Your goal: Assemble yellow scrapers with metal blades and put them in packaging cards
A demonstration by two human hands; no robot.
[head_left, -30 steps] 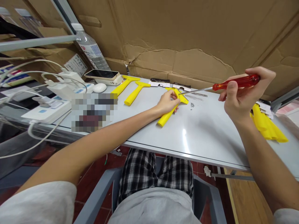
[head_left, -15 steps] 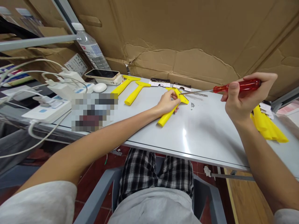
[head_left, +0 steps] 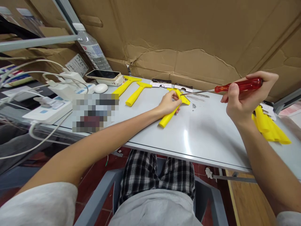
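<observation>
My left hand (head_left: 169, 102) is closed around a yellow plastic scraper (head_left: 167, 119), near its wide head, and holds it on the table. In my right hand (head_left: 244, 97) is a screwdriver (head_left: 238, 85) with a clear red handle. Its long shaft points left and its tip meets the scraper's head; the exact contact is too small to make out. Beside the head lie several tiny dark screws (head_left: 194, 107). Thin metal blades (head_left: 198, 96) rest just behind the shaft.
Two more yellow scrapers (head_left: 137, 94) lie left of my hand. Yellow handles (head_left: 270, 127) are stacked at the right. Black-and-white packets (head_left: 161, 83) line the back. A phone (head_left: 103, 74), white mouse (head_left: 101, 88), bottle (head_left: 94, 47) and cabled power strip (head_left: 47, 110) stand at left.
Hardly anything differs. My right thumb and fingers have shifted slightly on the screwdriver handle; the left hand and the scraper stay in place.
</observation>
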